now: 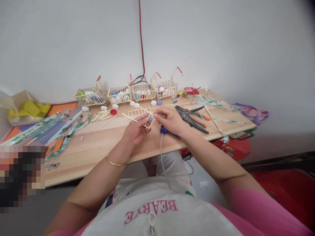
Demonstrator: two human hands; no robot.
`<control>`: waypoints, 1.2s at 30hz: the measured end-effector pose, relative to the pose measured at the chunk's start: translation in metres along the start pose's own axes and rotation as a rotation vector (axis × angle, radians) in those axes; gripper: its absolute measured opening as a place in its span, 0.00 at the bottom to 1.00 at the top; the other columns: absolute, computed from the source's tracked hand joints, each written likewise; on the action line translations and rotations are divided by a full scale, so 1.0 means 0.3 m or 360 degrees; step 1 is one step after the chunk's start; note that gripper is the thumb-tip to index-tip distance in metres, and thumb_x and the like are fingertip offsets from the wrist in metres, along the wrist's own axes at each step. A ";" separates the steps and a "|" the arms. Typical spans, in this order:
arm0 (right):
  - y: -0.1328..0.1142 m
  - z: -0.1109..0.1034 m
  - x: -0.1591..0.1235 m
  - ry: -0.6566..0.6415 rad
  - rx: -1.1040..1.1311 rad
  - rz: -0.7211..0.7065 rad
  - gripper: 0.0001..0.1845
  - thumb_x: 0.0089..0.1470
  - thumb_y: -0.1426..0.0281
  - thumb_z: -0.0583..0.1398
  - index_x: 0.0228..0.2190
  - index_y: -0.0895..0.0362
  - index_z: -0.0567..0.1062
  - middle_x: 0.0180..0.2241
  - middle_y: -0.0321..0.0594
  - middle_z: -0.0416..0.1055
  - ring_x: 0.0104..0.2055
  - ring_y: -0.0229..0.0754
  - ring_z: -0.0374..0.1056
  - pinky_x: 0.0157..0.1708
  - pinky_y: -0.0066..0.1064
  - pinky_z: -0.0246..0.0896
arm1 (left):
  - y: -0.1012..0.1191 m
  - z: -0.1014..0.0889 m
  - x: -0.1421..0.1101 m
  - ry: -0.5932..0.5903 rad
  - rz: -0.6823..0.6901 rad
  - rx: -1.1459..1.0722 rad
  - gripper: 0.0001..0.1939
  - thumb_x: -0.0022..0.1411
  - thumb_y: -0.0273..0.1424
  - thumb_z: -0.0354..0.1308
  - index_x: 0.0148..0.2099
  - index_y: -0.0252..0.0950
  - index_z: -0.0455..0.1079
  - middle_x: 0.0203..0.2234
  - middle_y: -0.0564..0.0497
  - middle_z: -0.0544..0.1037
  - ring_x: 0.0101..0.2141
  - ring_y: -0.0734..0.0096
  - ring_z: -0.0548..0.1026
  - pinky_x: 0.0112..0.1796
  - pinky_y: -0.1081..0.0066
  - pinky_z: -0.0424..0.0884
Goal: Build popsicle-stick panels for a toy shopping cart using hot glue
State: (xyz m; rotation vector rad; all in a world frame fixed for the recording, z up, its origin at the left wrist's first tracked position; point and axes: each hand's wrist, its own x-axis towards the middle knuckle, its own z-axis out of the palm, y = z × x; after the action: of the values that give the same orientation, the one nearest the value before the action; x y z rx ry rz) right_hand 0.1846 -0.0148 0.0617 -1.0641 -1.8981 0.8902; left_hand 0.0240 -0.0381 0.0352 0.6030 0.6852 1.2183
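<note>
Over the front of the wooden table, my left hand (136, 129) is closed on a small frame of thin wooden sticks (129, 117). My right hand (169, 120) pinches the right side of this stick frame, thumb and forefinger together. A small blue piece (150, 117) shows between the hands; I cannot make out what it is. Just behind them lies a ladder-like stick panel (134, 113). Beneath my right wrist is a blue tool (163, 129) with a clear hose, mostly hidden.
Several miniature stick carts (144, 91) holding bottle caps line the wall. Loose sticks (100, 116) and a red cap (113, 112) lie to the left, near plastic packets (52, 126). Orange-handled cutters (190, 118) lie right, before a red dish (191, 91).
</note>
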 end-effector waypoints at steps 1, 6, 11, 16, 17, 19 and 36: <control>-0.001 0.000 0.001 -0.0008 -0.0005 0.0000 0.12 0.51 0.61 0.58 0.31 0.58 0.73 0.21 0.33 0.68 0.23 0.35 0.64 0.25 0.27 0.59 | 0.001 0.000 0.000 0.0001 -0.0008 0.0005 0.14 0.44 0.23 0.67 0.37 0.30 0.71 0.21 0.56 0.71 0.21 0.84 0.66 0.21 0.80 0.62; 0.005 -0.002 0.011 -0.0044 -0.0007 -0.0019 0.13 0.51 0.60 0.58 0.31 0.58 0.74 0.20 0.33 0.68 0.22 0.34 0.63 0.23 0.27 0.56 | 0.003 -0.001 0.002 0.0023 -0.0028 0.0007 0.15 0.43 0.23 0.67 0.36 0.30 0.71 0.21 0.56 0.70 0.20 0.84 0.65 0.20 0.80 0.62; 0.013 -0.001 0.017 -0.0080 0.0017 -0.0028 0.13 0.51 0.60 0.59 0.31 0.59 0.74 0.20 0.33 0.67 0.21 0.34 0.62 0.23 0.27 0.57 | 0.004 -0.006 0.003 0.0020 -0.0069 0.0042 0.13 0.45 0.24 0.66 0.36 0.30 0.71 0.20 0.56 0.69 0.19 0.83 0.65 0.19 0.80 0.62; 0.029 -0.011 0.020 -0.0087 0.0110 -0.0016 0.16 0.54 0.57 0.57 0.29 0.57 0.74 0.22 0.34 0.67 0.23 0.35 0.64 0.26 0.29 0.61 | -0.003 -0.015 0.005 -0.0035 -0.0064 -0.0058 0.13 0.47 0.24 0.65 0.38 0.33 0.71 0.20 0.57 0.70 0.20 0.82 0.67 0.21 0.80 0.64; 0.034 -0.012 0.020 -0.0072 0.0142 -0.0018 0.17 0.55 0.56 0.55 0.30 0.57 0.74 0.23 0.34 0.68 0.24 0.35 0.64 0.27 0.29 0.61 | -0.004 -0.015 0.004 -0.0045 -0.0057 -0.0089 0.12 0.48 0.24 0.64 0.38 0.33 0.71 0.21 0.57 0.70 0.20 0.82 0.67 0.21 0.79 0.65; 0.044 -0.009 0.017 -0.0035 0.0252 -0.0002 0.19 0.56 0.54 0.54 0.32 0.56 0.74 0.25 0.35 0.69 0.25 0.35 0.64 0.27 0.29 0.62 | -0.004 -0.013 0.003 -0.0051 -0.0038 -0.0150 0.12 0.49 0.23 0.64 0.39 0.35 0.70 0.21 0.57 0.71 0.21 0.82 0.69 0.22 0.79 0.66; 0.024 -0.138 0.072 -0.0290 0.0191 0.0097 0.11 0.49 0.63 0.60 0.32 0.58 0.74 0.23 0.31 0.66 0.23 0.31 0.59 0.24 0.24 0.54 | 0.096 0.039 -0.171 -0.0379 -0.0115 0.1149 0.11 0.48 0.34 0.66 0.34 0.34 0.77 0.26 0.48 0.77 0.24 0.75 0.71 0.24 0.75 0.68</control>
State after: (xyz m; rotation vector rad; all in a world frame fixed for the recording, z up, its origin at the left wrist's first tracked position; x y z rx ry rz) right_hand 0.2155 0.0157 0.0808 -1.0020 -1.9405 1.1549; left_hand 0.0047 -0.0815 0.0716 1.2860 0.9343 0.7911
